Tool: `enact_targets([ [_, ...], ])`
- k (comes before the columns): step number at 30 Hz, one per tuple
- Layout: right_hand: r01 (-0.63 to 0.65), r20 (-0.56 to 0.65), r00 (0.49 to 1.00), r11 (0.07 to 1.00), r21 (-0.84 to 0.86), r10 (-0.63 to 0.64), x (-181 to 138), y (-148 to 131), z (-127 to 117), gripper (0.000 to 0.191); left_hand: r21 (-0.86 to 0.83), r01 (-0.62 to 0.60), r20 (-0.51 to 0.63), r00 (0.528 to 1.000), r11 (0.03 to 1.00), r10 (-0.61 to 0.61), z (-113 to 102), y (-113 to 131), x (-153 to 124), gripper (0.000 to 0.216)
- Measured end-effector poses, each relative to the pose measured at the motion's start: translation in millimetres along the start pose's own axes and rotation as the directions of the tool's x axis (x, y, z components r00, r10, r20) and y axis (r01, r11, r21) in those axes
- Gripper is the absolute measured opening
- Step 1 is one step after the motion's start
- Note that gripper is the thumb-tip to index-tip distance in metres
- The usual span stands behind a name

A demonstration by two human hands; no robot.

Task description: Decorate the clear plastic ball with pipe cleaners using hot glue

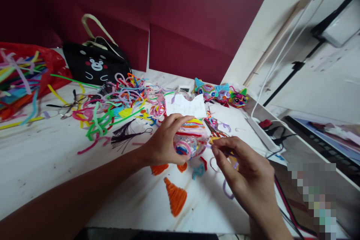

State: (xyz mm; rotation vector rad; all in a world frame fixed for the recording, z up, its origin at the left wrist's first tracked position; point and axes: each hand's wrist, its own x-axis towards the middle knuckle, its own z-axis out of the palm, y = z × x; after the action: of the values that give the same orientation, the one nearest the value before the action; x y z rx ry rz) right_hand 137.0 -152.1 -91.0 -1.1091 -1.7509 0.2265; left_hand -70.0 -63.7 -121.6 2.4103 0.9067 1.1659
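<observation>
My left hand (164,142) is wrapped round the side of a clear plastic body covered with colourful pipe cleaner stripes (194,130), in yellow, pink, white and red. A round, ringed end of it faces me. Just to its right, my right hand (247,172) pinches thumb and forefinger together on a thin lavender pipe cleaner (228,190), which hangs in a curve below the fingers. Below the striped body lie an orange wound triangle (176,197) and two smaller orange pieces, partly covered. Blue pipe cleaner scraps (198,171) lie near them.
A tangle of pipe cleaners (123,97) spreads at the back left, with a black tassel (123,135) and eyeglasses (70,107). Behind stand a black bag (97,62) and a red bag (47,78). Colourful animal-faced crafts (206,90), scissors (215,129) and a power strip (261,133) are at right.
</observation>
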Motion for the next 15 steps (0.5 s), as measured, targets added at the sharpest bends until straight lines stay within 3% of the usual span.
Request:
enact_targets([
  [15, -0.049, 0.045, 0.998, 0.998, 0.044, 0.047, -21.2, 7.5, -5.8, 0.017, -0.07, 0.056, -0.019, 0.998, 0.996, -0.057, -2.5, -3.6, 1.6, 0.097],
])
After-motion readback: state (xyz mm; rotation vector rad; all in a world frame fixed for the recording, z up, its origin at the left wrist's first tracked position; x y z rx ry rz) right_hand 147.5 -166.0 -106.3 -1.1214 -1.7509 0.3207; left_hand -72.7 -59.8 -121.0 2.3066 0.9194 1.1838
